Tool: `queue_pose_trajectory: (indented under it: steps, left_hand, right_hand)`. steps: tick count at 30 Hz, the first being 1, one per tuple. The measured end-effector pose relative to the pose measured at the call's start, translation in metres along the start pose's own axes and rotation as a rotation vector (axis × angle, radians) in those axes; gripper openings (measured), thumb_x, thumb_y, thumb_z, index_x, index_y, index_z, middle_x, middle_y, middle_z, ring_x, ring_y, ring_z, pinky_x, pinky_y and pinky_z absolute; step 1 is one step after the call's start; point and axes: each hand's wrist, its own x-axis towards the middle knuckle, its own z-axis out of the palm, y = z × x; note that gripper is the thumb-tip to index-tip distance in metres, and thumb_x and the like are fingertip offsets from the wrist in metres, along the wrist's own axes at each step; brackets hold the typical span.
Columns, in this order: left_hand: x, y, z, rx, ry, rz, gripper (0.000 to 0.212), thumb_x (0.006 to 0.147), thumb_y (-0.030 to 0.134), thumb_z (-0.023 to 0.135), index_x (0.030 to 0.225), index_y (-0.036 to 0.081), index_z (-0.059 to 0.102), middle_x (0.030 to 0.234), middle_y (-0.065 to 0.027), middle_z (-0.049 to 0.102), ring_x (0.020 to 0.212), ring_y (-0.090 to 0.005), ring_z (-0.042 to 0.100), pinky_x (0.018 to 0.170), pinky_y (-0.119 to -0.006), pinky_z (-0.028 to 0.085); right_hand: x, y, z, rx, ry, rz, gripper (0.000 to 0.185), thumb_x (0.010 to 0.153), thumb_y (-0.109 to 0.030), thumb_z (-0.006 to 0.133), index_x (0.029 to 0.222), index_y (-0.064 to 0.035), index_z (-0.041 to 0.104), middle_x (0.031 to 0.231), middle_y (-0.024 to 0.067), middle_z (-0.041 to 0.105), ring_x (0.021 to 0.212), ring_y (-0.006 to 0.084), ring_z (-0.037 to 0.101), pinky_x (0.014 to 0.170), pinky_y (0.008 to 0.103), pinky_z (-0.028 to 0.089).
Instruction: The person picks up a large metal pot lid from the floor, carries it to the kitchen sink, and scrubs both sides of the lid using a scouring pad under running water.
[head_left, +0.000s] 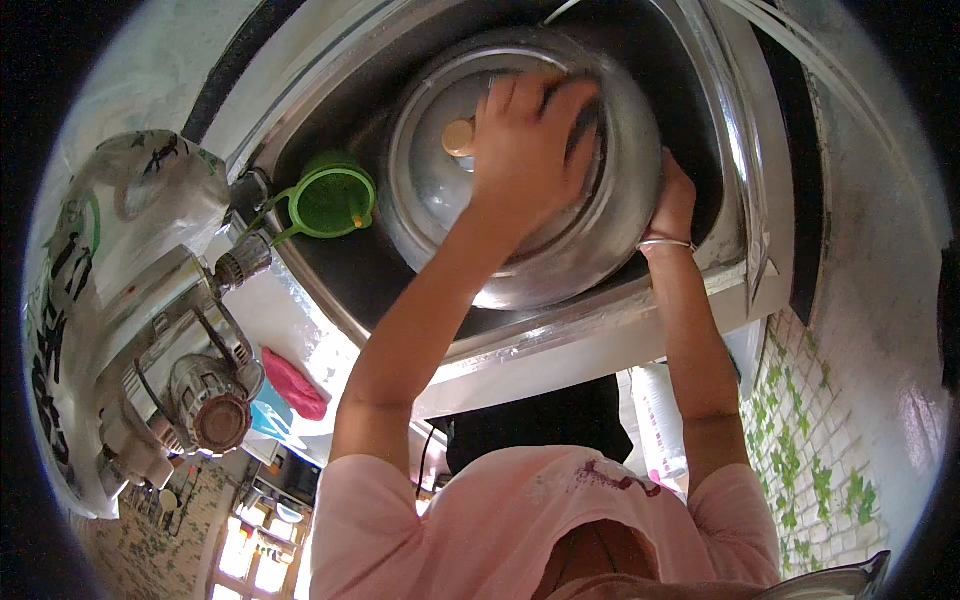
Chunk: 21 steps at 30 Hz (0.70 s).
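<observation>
A large round metal vessel (562, 277) sits in the stainless steel sink (525, 335). My left hand (529, 142) is over its middle, blurred, fingers bent and spread; whether it holds something is unclear. Beside that hand shows a small tan round piece (458, 139). At the vessel's right side, my right hand (673, 196), with a bangle at the wrist, grips the outer wall; its fingertips are partly hidden. A green plastic strainer or cup (330, 201) with a handle hangs or rests at the sink's left edge.
Left of the sink are a plastic-covered appliance (142, 187) and a metal fitting with a knob (221, 424). A pink cloth (295, 384) lies on the counter near something blue (271, 412). A white bag bearing writing (660, 420) stands below, by my right arm.
</observation>
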Motion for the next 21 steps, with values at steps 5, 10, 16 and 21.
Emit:
queue_pose_trajectory:
  steps: [5, 10, 16, 21]
  left_hand:
    - [-0.084, 0.008, -0.066, 0.101, -0.095, -0.148, 0.038, 0.073, 0.011, 0.061, 0.11, 0.009, 0.057, 0.117, -0.0166, 0.054, 0.102, -0.0317, 0.052, 0.087, -0.042, 0.039]
    - [-0.102, 0.004, -0.076, 0.142, -0.125, -0.089, 0.038, 0.07, 0.01, 0.062, 0.107, 0.006, 0.059, 0.113, -0.0146, 0.057, 0.1, -0.0297, 0.054, 0.087, -0.041, 0.04]
    - [-0.019, 0.012, -0.014, 0.114, 0.029, -0.064, 0.039, 0.067, 0.014, 0.065, 0.106, 0.015, 0.061, 0.105, -0.0075, 0.06, 0.09, -0.028, 0.055, 0.084, -0.041, 0.044]
    - [-0.034, 0.029, -0.025, -0.059, -0.017, -0.016, 0.037, 0.064, 0.014, 0.066, 0.101, 0.014, 0.063, 0.102, -0.0086, 0.061, 0.088, -0.029, 0.056, 0.079, -0.039, 0.046]
  right_hand:
    - [-0.005, -0.007, 0.002, 0.012, 0.001, -0.038, 0.013, 0.083, -0.01, 0.049, 0.092, -0.0044, 0.057, 0.087, 0.0184, 0.062, 0.08, 0.0359, 0.061, 0.068, 0.0413, 0.049]
    - [-0.007, -0.01, -0.001, 0.195, -0.021, 0.083, 0.021, 0.089, -0.018, 0.046, 0.098, -0.0035, 0.06, 0.09, 0.0103, 0.062, 0.082, 0.0216, 0.058, 0.073, 0.0328, 0.046]
    - [-0.005, 0.005, -0.001, 0.389, -0.02, 0.177, 0.026, 0.092, -0.021, 0.044, 0.099, -0.0034, 0.062, 0.094, 0.0058, 0.061, 0.083, 0.0143, 0.057, 0.074, 0.0276, 0.045]
    - [-0.005, -0.022, -0.004, 0.051, -0.052, 0.063, 0.026, 0.092, -0.019, 0.044, 0.104, -0.0034, 0.061, 0.096, 0.006, 0.062, 0.083, 0.0133, 0.057, 0.075, 0.027, 0.045]
